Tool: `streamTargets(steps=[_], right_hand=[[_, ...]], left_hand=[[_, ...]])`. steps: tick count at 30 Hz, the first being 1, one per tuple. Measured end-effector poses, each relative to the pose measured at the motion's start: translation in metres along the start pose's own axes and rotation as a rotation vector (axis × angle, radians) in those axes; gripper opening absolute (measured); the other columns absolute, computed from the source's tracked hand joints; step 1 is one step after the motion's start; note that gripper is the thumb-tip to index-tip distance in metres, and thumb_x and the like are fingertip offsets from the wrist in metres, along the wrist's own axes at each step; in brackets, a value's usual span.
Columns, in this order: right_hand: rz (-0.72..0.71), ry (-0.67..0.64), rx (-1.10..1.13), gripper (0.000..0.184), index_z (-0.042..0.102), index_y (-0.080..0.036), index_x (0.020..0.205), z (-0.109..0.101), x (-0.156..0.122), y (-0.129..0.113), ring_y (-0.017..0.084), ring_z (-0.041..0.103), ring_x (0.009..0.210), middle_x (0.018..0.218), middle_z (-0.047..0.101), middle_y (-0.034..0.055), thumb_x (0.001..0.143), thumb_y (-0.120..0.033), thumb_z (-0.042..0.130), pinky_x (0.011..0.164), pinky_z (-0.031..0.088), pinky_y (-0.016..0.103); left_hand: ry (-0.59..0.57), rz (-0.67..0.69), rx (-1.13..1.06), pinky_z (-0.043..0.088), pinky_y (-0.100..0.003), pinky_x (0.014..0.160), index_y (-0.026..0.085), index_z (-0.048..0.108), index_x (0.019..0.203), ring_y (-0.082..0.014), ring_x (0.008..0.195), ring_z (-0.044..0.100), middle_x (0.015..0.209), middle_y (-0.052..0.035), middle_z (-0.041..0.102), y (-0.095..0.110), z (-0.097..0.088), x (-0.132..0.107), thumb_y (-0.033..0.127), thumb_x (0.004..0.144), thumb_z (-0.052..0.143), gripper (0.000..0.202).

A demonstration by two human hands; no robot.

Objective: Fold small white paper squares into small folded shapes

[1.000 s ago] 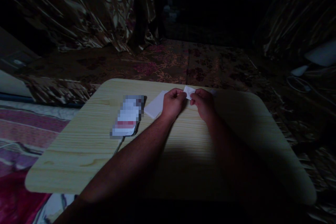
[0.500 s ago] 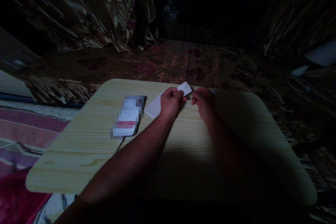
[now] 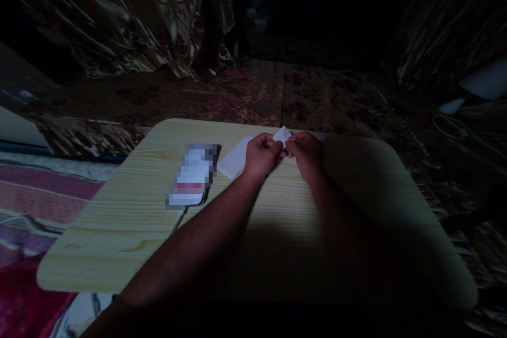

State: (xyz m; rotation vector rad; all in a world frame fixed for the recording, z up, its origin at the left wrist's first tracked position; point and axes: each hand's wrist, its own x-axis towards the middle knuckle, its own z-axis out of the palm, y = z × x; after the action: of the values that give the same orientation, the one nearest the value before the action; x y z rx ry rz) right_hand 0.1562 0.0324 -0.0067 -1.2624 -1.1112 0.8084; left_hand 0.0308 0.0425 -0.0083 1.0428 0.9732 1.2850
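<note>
A small folded piece of white paper (image 3: 282, 134) is pinched between both hands above the far edge of the wooden table. My left hand (image 3: 260, 157) grips its left side, thumb on top. On the right side, my right hand (image 3: 307, 151) has thumb and fingers closed on the paper. Creases meet near the middle of its visible face; the lower part is hidden by the thumbs. Partly behind my left hand lies a white stack of paper (image 3: 233, 161) on the table.
On the light wooden table (image 3: 130, 190), a phone (image 3: 194, 174) with a blurred screen lies left of my left forearm, a cable (image 3: 178, 220) running from it. Striped bedding (image 3: 43, 185) borders the table's left side. A patterned cloth ledge (image 3: 237, 95) and curtains (image 3: 166, 10) stand beyond.
My right hand has moved left and taken hold of the folded paper, which my left hand alone held before. The paper has turned slightly and sits a bit lower.
</note>
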Motion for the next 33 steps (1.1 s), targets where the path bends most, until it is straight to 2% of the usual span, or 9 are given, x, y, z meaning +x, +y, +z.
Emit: streamTargets(steps=[3,8,18,24,33], right_hand=[[-0.017,0.009,-0.045,0.018,0.063,-0.021,0.081,-0.001,0.0,0.001,0.013,0.057,0.053,0.058,0.061,-0.0047,0.073,-0.035,0.072,0.054,0.044,0.026],[-0.043,-0.015,-0.016,0.017,0.064,-0.021,0.082,-0.001,0.0,0.004,0.012,0.057,0.056,0.065,0.064,-0.0037,0.073,-0.033,0.072,0.055,0.046,0.026],[0.0,-0.12,0.015,0.013,0.07,-0.021,0.081,-0.004,-0.002,0.002,0.014,0.061,0.059,0.064,0.067,-0.0022,0.071,-0.028,0.07,0.06,0.049,0.028],[0.006,-0.136,0.068,0.01,0.069,-0.021,0.078,-0.004,-0.003,-0.001,0.013,0.06,0.058,0.062,0.066,-0.003,0.07,-0.026,0.07,0.06,0.05,0.028],[0.008,-0.109,0.096,0.008,0.07,-0.021,0.077,0.001,-0.004,0.004,0.016,0.067,0.061,0.064,0.07,-0.0009,0.07,-0.026,0.072,0.062,0.056,0.03]], left_hand=[[-0.031,0.014,0.062,0.036,-0.021,0.045,0.017,0.063,0.072,-0.0084,0.043,0.051,0.057,0.0001,0.066,-0.002,-0.002,0.0,0.026,0.069,0.075,0.015],[-0.039,0.018,0.134,0.039,-0.022,0.045,0.016,0.068,0.072,-0.0106,0.046,0.055,0.059,-0.003,0.069,-0.003,-0.003,0.001,0.032,0.074,0.072,0.016],[-0.029,-0.025,0.021,0.045,-0.021,0.048,0.015,0.066,0.071,-0.012,0.05,0.062,0.059,-0.0041,0.07,0.0,-0.003,0.002,0.027,0.073,0.07,0.013],[-0.051,-0.039,-0.009,0.045,-0.021,0.048,0.014,0.066,0.07,-0.0111,0.049,0.062,0.059,-0.0043,0.07,0.003,-0.003,0.002,0.024,0.072,0.07,0.011],[-0.076,-0.076,-0.102,0.05,-0.023,0.053,0.014,0.062,0.07,-0.0133,0.052,0.066,0.059,-0.0056,0.07,0.007,-0.003,0.001,0.035,0.07,0.081,0.029]])
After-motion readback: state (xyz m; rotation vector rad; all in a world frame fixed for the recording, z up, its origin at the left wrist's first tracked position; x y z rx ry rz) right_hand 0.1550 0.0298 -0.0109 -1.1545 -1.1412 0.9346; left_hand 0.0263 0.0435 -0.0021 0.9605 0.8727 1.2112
